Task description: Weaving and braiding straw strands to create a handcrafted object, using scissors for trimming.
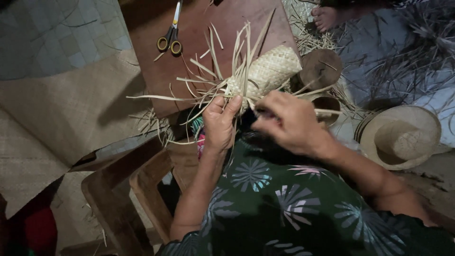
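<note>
Head view: I judge the step as mid-weave on the woven straw piece (pixel 265 73), which lies on the brown board (pixel 199 52) just past my lap. My left hand (pixel 220 125) pinches loose strands (pixel 204 90), fingers together. My right hand (pixel 286 121) curls closed around one strand. Next move calls for tucking it tight. Scissors (pixel 170 40) lie apart.

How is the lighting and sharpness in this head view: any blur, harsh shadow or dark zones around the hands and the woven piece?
Head view: light centres on the woven piece and wooden board, with corners falling dark; the scissors are sharp; the right hand looks slightly motion-blurred, the left hand clearer; the straw hat sits in dimmer light.
</note>
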